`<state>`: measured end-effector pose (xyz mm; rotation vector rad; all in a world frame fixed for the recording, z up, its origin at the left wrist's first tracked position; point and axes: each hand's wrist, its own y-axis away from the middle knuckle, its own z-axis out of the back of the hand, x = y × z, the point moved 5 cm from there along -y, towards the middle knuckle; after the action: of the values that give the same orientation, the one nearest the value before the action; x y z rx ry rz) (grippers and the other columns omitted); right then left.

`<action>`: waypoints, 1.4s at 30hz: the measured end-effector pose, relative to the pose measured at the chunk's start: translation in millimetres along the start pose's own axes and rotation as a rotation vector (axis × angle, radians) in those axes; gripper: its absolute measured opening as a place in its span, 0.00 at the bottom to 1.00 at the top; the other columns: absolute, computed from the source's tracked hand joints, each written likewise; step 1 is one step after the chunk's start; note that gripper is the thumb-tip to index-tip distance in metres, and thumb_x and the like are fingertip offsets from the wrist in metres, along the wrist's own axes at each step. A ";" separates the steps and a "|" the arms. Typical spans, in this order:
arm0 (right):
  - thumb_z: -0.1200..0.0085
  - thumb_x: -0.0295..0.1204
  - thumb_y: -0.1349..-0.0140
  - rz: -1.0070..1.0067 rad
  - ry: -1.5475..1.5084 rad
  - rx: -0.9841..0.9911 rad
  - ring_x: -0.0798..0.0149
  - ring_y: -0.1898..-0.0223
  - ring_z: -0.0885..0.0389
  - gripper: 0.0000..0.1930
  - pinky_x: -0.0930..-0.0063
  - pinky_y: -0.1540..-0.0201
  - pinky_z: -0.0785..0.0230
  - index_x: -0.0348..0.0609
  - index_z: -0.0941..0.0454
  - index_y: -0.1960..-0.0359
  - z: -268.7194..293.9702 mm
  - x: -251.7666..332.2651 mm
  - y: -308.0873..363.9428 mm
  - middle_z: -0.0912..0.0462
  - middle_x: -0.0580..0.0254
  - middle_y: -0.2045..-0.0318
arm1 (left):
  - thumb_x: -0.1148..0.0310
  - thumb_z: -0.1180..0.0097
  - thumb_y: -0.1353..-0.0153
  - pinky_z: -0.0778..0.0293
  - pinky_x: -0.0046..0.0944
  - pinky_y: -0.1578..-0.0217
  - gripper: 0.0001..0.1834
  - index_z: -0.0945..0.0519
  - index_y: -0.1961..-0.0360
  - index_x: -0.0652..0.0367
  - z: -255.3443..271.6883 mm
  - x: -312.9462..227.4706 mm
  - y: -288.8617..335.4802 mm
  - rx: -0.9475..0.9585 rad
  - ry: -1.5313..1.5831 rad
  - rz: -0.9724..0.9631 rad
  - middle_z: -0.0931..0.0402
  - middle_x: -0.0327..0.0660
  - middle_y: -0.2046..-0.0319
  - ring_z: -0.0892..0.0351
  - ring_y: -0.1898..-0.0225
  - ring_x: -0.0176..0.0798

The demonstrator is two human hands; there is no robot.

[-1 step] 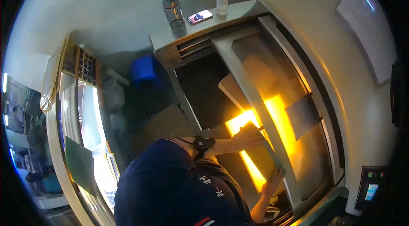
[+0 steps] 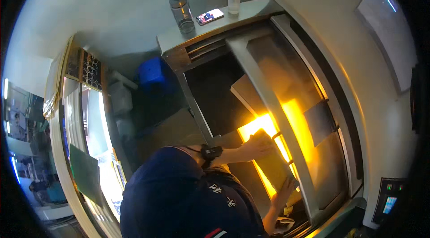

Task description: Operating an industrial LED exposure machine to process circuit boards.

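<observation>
A thin, flat rectangular panel [image 2: 273, 165], dull olive in this light, is held between my two hands over a brightly glowing yellow surface [image 2: 266, 123] inside the machine. My left hand [image 2: 258, 146] is closed at the panel's far end, its fingers partly lost in shadow. At the near end, the fingers of my right hand [image 2: 286, 188] grip the panel's edge. Beside the panel's right edge, small dark clips [image 2: 277, 135] stand out against the yellow light. A black watch-like device [image 2: 210, 153] is on my left wrist.
The machine's metal-framed clear sliding door [image 2: 264, 90] stands just right of my hands. On the ledge behind are a grey water bottle [image 2: 182, 14], a phone [image 2: 209, 16] and a squeeze bottle [image 2: 234, 1]. A blue bin [image 2: 151, 72] and a lit rack [image 2: 96, 121] are left.
The panel has shifted slightly left, away from the door frame, and more of its face shows. The clips and a strip of yellow light now appear along its right edge.
</observation>
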<state>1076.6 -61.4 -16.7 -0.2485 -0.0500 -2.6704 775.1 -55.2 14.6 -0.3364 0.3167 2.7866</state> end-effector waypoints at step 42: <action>0.35 0.38 0.46 -0.080 -0.048 0.165 0.45 0.53 0.17 0.30 0.53 0.52 0.23 0.50 0.27 0.40 32.6 262.6 181.7 0.20 0.49 0.47 | 0.33 0.67 0.31 0.27 0.52 0.60 0.34 0.28 0.70 0.54 -134.1 -48.6 220.2 -0.363 2.850 0.941 0.33 0.43 0.81 0.32 0.73 0.47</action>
<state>931.7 -336.7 62.4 -0.2618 -0.2992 -2.7203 772.6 -306.6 -60.4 2.2849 -0.1882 -0.0227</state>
